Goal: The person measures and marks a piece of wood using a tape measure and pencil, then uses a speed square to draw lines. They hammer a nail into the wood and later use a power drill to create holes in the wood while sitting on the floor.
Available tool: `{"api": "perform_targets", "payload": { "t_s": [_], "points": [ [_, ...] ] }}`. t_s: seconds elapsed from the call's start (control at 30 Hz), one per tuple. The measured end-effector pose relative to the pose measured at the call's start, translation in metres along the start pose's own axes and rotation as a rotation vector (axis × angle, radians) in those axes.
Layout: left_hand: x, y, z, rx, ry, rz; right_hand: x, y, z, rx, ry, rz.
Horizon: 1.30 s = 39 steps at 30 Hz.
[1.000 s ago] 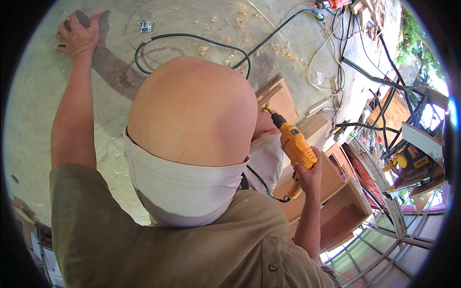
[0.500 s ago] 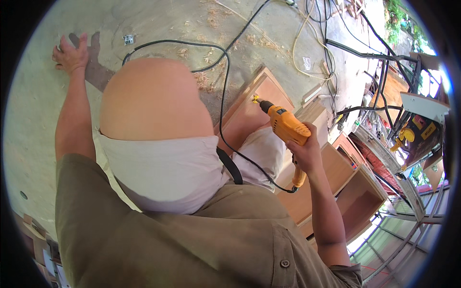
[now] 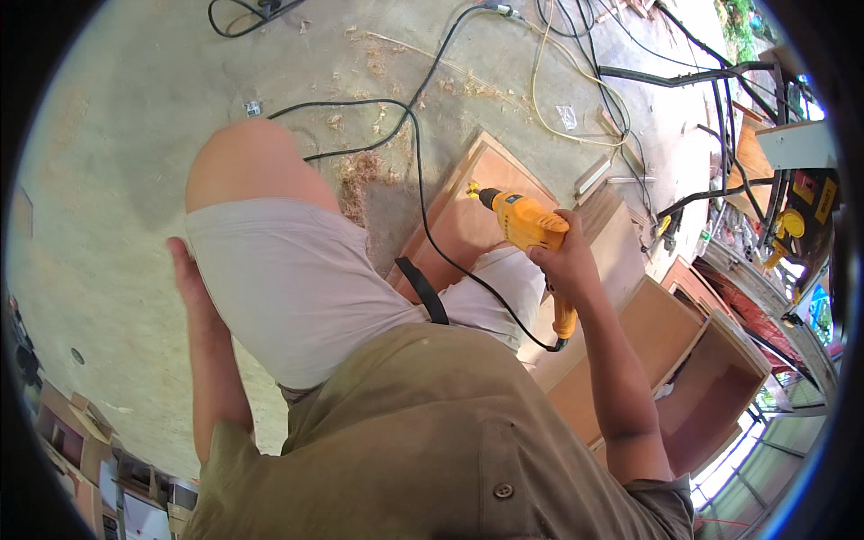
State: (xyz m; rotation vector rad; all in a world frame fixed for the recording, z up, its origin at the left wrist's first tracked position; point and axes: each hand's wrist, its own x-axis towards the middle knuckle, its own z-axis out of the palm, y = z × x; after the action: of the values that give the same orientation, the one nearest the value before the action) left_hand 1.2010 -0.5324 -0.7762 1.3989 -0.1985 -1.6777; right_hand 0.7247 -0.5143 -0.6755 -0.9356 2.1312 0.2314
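My right hand (image 3: 564,256) is closed around the grip of a yellow corded power drill (image 3: 529,220). Its black chuck points toward the upper left, and a small yellow bit (image 3: 473,190) sits at the raised rim of a shallow wooden panel box (image 3: 497,173); whether the bit touches the wood I cannot tell. From the drill's handle a black cord (image 3: 420,171) loops across my lap onto the floor. Beside my bent left leg, my left hand (image 3: 186,277) lies along the outer thigh, fingers stretched out and partly hidden, holding nothing.
Wooden cabinet boxes (image 3: 715,387) stand at right behind my right forearm. Beyond the panel box are wood strips (image 3: 591,175), a pale cord (image 3: 537,67) and black metal tubing (image 3: 670,79). Wood shavings (image 3: 360,175) litter the concrete floor (image 3: 135,207). More wooden pieces (image 3: 67,432) lie at lower left.
My left hand has come back from its outstretched place over the floor to beside my thigh. My left knee has lowered and shifted left. The drill stays at nearly the same spot on the wood.
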Motion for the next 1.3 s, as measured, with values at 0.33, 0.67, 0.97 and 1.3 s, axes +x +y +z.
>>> {"api": "perform_targets", "payload": {
  "t_s": [0.33,0.67,0.97,1.3],
  "points": [
    [-0.029,-0.076,0.291,0.579,-0.801,0.546,0.010,0.042,0.009,0.032,0.016,-0.130],
    [0.001,-0.220,0.350,0.785,-1.110,0.381,0.014,0.049,0.010,0.122,0.026,-0.213],
    [0.012,-0.220,0.346,0.703,-0.955,0.442,-0.013,0.048,-0.002,0.575,-0.019,0.004],
    [-0.007,-0.227,0.348,0.757,-0.997,0.577,-0.014,0.044,-0.002,0.465,-0.240,0.222]
  ]
}}
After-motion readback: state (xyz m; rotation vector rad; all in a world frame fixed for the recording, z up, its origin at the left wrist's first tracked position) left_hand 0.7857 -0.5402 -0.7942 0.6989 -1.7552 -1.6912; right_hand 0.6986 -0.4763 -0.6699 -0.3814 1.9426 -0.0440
